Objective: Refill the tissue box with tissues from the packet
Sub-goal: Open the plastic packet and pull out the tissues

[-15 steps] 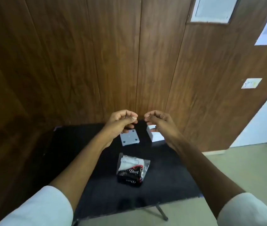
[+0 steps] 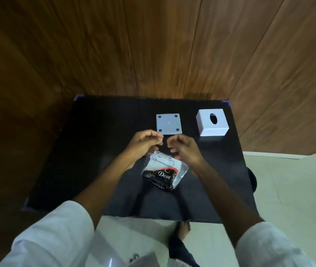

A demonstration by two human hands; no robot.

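Observation:
A clear tissue packet (image 2: 163, 173) with a black "Dove" print and white tissues inside lies in the middle of the black table (image 2: 95, 151). The white cube tissue box (image 2: 219, 127), with an oval hole in its top, stands at the far right of the table. Its flat white square base plate (image 2: 168, 124), with a dark dot at each corner, lies apart to the box's left. My left hand (image 2: 143, 143) and right hand (image 2: 184, 149) hover close together over the packet's far end. Both have fingers curled, thumb to forefinger. I see nothing held in them.
A wood-panelled wall (image 2: 153, 45) rises straight behind the table. Pale floor tiles (image 2: 288, 189) lie to the right and in front. A bare foot (image 2: 182, 230) shows below the table's near edge.
The view has tilted down, so the table fills more of the frame. Both hands have dropped from in front of the plate and box to over the packet, fingers still curled.

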